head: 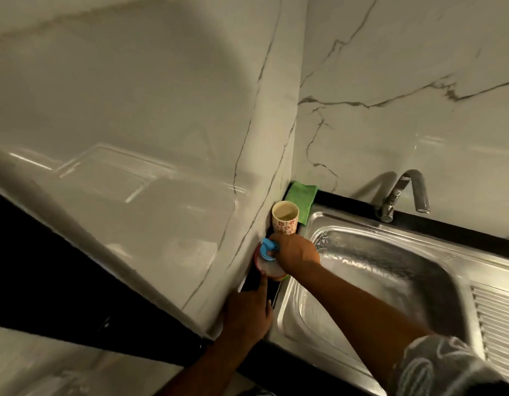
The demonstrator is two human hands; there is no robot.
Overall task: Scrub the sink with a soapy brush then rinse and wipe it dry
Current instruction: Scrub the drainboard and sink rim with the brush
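Your left hand (247,308) flat on the black worktop (344,199), fingers straight, your right hand (297,252) with fingers clamped on the blue-handled brush (267,250) by the steel sink (347,222), patterned cup (284,224), green cloth (302,200), tap (406,191) beyond, glossy veined marble walls (390,67).

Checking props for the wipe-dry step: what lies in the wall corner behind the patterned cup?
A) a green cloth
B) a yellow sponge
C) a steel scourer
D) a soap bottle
A: a folded green cloth lies in the wall corner just behind the patterned cup, at the left end of the steel sink.
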